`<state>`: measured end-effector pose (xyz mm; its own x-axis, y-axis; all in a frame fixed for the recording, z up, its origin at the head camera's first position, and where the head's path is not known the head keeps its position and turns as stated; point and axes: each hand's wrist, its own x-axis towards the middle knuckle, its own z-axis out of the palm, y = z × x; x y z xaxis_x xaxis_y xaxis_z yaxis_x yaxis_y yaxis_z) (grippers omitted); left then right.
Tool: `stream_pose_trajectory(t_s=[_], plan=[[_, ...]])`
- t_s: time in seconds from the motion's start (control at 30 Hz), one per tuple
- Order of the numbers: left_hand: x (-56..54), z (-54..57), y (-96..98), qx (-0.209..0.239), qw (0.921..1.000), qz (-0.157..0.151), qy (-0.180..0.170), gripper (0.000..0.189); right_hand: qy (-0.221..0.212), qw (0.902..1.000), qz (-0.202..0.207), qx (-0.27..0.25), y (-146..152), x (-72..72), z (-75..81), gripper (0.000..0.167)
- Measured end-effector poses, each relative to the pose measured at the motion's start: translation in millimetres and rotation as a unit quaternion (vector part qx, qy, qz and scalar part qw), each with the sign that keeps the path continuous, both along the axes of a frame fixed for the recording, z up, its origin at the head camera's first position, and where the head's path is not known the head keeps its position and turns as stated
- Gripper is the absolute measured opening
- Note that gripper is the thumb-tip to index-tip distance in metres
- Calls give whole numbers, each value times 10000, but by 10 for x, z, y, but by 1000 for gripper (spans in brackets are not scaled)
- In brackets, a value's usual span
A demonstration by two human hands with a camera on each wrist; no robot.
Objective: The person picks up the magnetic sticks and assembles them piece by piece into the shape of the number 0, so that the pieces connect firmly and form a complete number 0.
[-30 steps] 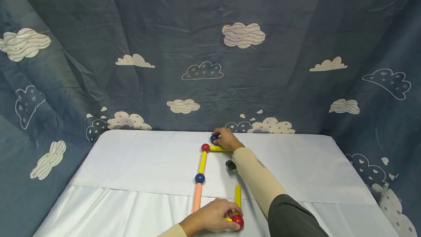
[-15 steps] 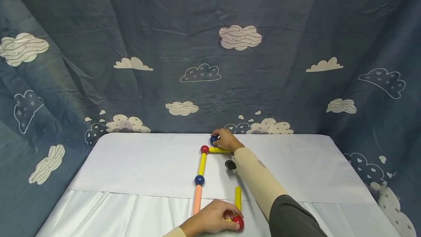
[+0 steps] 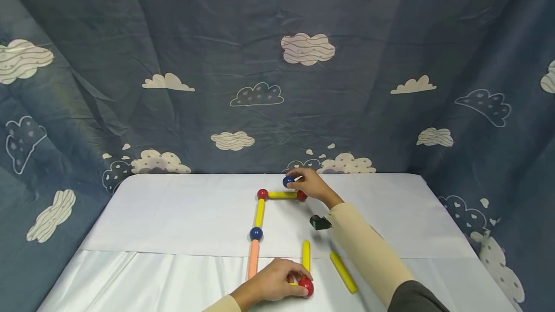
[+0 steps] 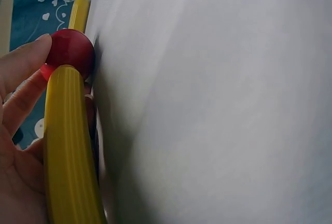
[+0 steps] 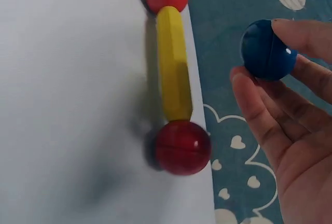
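Note:
My left hand (image 3: 277,280) pinches a red ball (image 3: 307,287) between thumb and fingers at the near corner of a rod-and-ball shape on the table. In the left wrist view a yellow rod (image 4: 72,146) runs from that red ball, with another yellow rod (image 4: 79,15) behind it. Near the table's far edge, my right hand (image 3: 314,188) holds a blue ball (image 5: 267,50) by the fingertips, apart from the shape. Below it lies a yellow rod (image 3: 283,195) with a red ball (image 3: 262,194) at its left end and another red ball (image 5: 182,147) at its right.
The left side of the shape has a yellow rod (image 3: 259,213), a blue ball (image 3: 256,233) and a pink rod (image 3: 253,259). A loose yellow rod (image 3: 344,272) lies right of it. A cloud-printed curtain (image 3: 260,119) hangs behind the white table (image 3: 173,215).
My right hand has shifted right with the blue ball, and the far right red ball and loose yellow rod have come into sight. The left hand keeps its hold; the head view has turned slightly.

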<state>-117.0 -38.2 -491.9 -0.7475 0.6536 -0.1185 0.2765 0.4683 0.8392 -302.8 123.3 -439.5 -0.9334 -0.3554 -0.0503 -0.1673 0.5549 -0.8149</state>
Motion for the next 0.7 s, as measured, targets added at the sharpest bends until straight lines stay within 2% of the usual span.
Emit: stream_pose_trajectory(t_s=[0.13,0.3,0.47,0.7], plan=[[12,-5,-1,43,9999,34,-88,20,-314,9986,58,-425,100,167,-61,35],[6,-12,7,105,9999,54,-80,20,-392,9966,328,-639,225,351,-125,32],[3,-23,3,161,9998,44,82,20,-655,9948,489,-604,375,496,-225,29],[31,-11,11,269,9994,-20,213,21,-1079,9921,395,-500,552,702,-357,26]])
